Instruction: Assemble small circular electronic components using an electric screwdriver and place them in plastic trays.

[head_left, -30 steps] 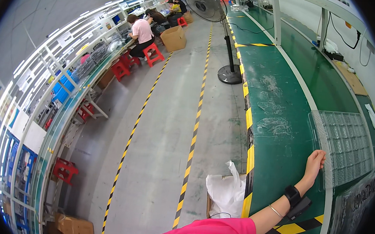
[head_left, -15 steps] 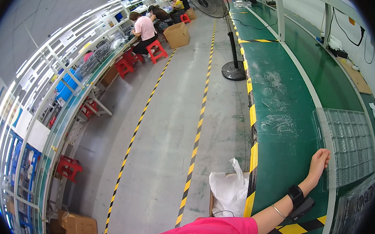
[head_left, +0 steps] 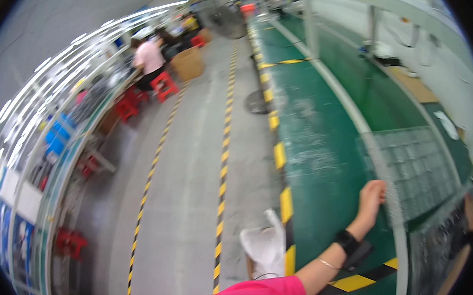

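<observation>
My left hand (head_left: 372,194), below a pink sleeve and a black wristband (head_left: 346,242), is closed at the near-left edge of a clear plastic tray (head_left: 419,168). The tray is divided into several square compartments and lies across the pale rail of the green bench. At the far right rim, part of my right hand (head_left: 470,210) shows beside a stack of clear plastic trays (head_left: 432,254). Its fingers are blurred and cut off, so its grip is hidden.
The green bench (head_left: 313,147) has a yellow-black taped edge. A white plastic bag (head_left: 265,247) sits in a carton beside it. A standing fan (head_left: 226,20) is in the aisle. People sit on red stools (head_left: 164,86) along the left workbench, near a cardboard box (head_left: 188,63).
The view has swung rightward, so the scene sits further left and is blurred. My right hand and forearm have come into sight at the right rim. My left hand stays at the tray edge.
</observation>
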The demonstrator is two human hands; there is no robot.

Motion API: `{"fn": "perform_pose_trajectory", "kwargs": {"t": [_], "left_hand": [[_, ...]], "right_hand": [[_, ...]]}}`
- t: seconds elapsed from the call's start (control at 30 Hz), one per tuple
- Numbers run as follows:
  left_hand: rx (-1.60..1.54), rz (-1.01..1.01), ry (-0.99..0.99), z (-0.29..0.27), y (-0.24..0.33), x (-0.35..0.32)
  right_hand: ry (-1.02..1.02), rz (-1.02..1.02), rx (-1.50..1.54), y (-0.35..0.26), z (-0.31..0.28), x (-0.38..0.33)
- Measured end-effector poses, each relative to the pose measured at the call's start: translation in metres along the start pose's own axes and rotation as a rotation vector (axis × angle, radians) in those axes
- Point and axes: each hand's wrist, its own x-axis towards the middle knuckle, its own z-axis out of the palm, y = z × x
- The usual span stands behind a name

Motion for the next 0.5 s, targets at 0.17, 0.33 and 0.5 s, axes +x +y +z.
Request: {"fn": "perform_pose_trajectory", "kwargs": {"t": [0.17, 0.33, 0.5], "left_hand": [[-0.134, -0.064, -0.060, 0.027, 0.006, -0.014], [-0.113, -0.067, -0.083, -0.003, 0.020, 0.004], [-0.151, -0.095, -0.075, 0.007, 0.011, 0.009]], "right_hand": [[0.266, -0.609, -0.344, 0.032, 0.013, -0.026], [-0.017, -0.060, -0.072, -0.114, -0.053, -0.101], [-0.244, 0.023, 0.113, -0.121, -0.078, -0.148]]}}
